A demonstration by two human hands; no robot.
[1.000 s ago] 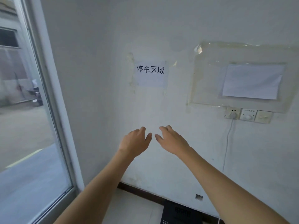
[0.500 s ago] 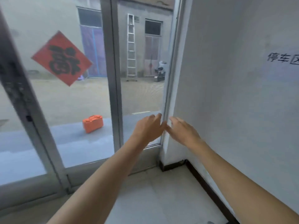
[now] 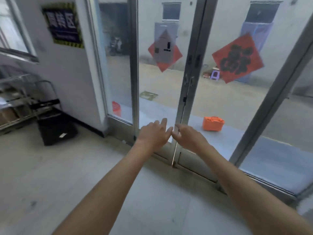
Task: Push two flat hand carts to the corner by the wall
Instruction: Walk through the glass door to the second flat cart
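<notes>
A black flat hand cart with a grey tubular handle stands at the left, against the white wall under a blue sign. Both my arms are stretched forward in front of the glass doors. My left hand and my right hand hover side by side, palms down, fingers spread, holding nothing. The cart is well to the left of both hands, untouched. Only one cart can be made out clearly.
Glass double doors with metal frames and red paper decorations fill the view ahead. A metal rack stands at the far left beside the cart. Outside lie an orange case and an orange basket. Pale tiled floor spreads below.
My view has swung left, from the white wall with the paper sign, past the corner, to the glass doors and the cart at the left. Both hands stay outstretched and empty.
</notes>
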